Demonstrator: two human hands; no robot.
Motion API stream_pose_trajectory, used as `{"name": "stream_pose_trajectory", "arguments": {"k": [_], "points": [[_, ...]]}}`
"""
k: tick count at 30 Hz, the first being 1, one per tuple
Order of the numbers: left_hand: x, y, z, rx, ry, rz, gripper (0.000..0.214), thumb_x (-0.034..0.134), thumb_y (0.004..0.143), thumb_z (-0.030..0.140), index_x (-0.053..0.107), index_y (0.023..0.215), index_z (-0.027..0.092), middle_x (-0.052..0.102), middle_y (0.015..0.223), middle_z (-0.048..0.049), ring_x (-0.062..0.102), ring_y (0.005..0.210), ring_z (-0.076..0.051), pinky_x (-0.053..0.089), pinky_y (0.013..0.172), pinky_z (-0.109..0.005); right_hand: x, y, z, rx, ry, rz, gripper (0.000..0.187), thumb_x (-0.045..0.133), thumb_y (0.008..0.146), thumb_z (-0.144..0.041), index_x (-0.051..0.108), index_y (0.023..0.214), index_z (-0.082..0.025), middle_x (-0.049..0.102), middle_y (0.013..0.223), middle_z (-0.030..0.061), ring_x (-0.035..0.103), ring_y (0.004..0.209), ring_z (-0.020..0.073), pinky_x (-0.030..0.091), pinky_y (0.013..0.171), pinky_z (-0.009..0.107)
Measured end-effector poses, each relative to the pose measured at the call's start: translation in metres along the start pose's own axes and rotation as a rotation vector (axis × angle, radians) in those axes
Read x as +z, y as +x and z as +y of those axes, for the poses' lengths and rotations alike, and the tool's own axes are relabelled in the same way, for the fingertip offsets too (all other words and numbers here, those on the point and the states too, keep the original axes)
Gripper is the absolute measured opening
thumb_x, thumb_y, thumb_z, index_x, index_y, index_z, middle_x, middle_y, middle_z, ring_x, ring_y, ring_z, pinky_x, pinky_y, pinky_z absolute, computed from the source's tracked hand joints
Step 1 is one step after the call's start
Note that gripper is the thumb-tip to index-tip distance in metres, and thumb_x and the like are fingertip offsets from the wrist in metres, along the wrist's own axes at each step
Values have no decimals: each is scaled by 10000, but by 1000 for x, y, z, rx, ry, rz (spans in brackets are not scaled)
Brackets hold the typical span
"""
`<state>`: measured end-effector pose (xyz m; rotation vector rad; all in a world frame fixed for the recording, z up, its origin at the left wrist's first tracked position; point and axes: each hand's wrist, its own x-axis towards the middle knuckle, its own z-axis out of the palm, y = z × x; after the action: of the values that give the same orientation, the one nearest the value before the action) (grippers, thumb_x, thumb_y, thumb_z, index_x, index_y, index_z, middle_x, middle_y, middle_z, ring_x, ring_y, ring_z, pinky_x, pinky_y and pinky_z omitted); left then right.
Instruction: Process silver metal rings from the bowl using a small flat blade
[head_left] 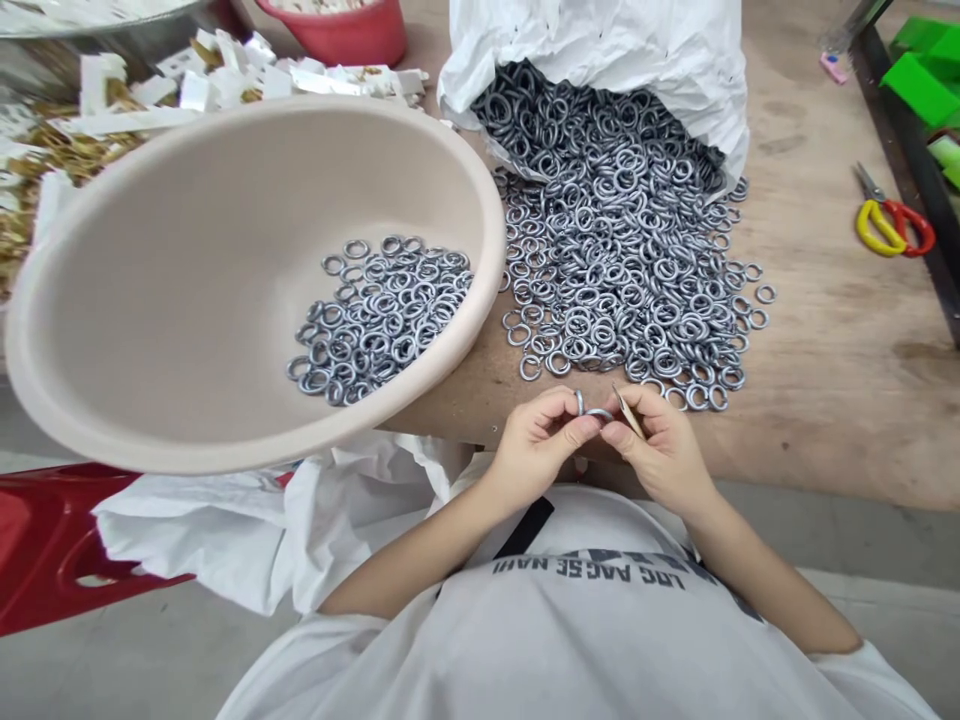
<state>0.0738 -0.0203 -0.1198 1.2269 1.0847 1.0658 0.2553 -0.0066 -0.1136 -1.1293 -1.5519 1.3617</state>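
Observation:
My left hand (538,436) and my right hand (660,445) meet at the table's near edge, fingers pinched together. Between them are metal rings (592,408); the left fingers grip them. The right hand also holds a thin flat stick-like tool (628,412) whose tip touches a ring. Just beyond the hands lies a big pile of silver rings (622,270) spilling from a white bag (600,50). To the left a large beige basin (187,290) tilts toward me with several rings (382,315) inside.
Yellow and red scissors (894,222) lie at the right on the wooden table (840,330). A red bowl (337,35) and white and gold parts (150,95) sit at the back left. A red stool (45,550) and white cloth (247,530) are below left.

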Motion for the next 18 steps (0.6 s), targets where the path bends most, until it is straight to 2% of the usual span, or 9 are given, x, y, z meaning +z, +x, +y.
{"name": "stream_pose_trajectory", "arguments": {"k": [3, 7, 9, 11, 13, 16, 18], "points": [[4, -1, 0, -143, -209, -88, 360, 632, 923, 499, 601, 811, 159, 534, 734, 1, 479, 664, -118, 405, 636, -243, 4, 0, 2, 59, 170, -29, 246, 739, 872, -452, 650, 987, -254, 649, 857, -10, 604, 739, 144, 501, 697, 286], [8, -2, 1, -160, -294, -129, 415, 599, 929, 545, 569, 778, 159, 501, 702, 9, 474, 623, -109, 401, 575, -226, 7, 6, -1, 101, 287, -100, 328, 779, 817, -504, 641, 972, -250, 673, 799, -8, 636, 673, 159, 542, 654, 312], [9, -2, 2, -154, -321, -126, 424, 592, 935, 541, 554, 756, 159, 485, 693, 12, 466, 602, -101, 394, 551, -220, 8, 8, -2, 98, 254, -78, 330, 714, 860, -552, 633, 941, -243, 658, 744, -11, 611, 615, 154, 521, 607, 308], [10, -2, 2, -153, -358, -106, 433, 591, 936, 542, 540, 738, 159, 475, 687, 15, 454, 590, -95, 393, 542, -216, 6, 8, -3, 38, 122, -4, 342, 622, 919, -580, 633, 938, -238, 643, 724, -8, 581, 604, 151, 483, 593, 302], [11, -2, 2, -170, -390, -61, 449, 595, 929, 555, 521, 723, 163, 467, 667, 20, 433, 577, -91, 388, 535, -213, 2, 4, -4, -104, -94, 38, 344, 579, 950, -570, 639, 934, -232, 634, 745, 5, 563, 649, 156, 445, 622, 304], [11, -3, 2, -220, -416, -7, 467, 604, 911, 588, 509, 727, 170, 456, 646, 28, 404, 556, -89, 372, 513, -211, -2, -4, -6, -316, -429, -26, 322, 568, 973, -511, 633, 857, -218, 602, 736, 16, 518, 669, 153, 376, 633, 305], [12, -3, 2, -241, -420, -2, 474, 599, 907, 605, 504, 731, 176, 450, 645, 29, 397, 552, -92, 367, 503, -213, -2, -8, -7, -374, -579, -57, 358, 538, 991, -493, 613, 783, -211, 563, 688, 12, 474, 627, 144, 332, 605, 305]]}}
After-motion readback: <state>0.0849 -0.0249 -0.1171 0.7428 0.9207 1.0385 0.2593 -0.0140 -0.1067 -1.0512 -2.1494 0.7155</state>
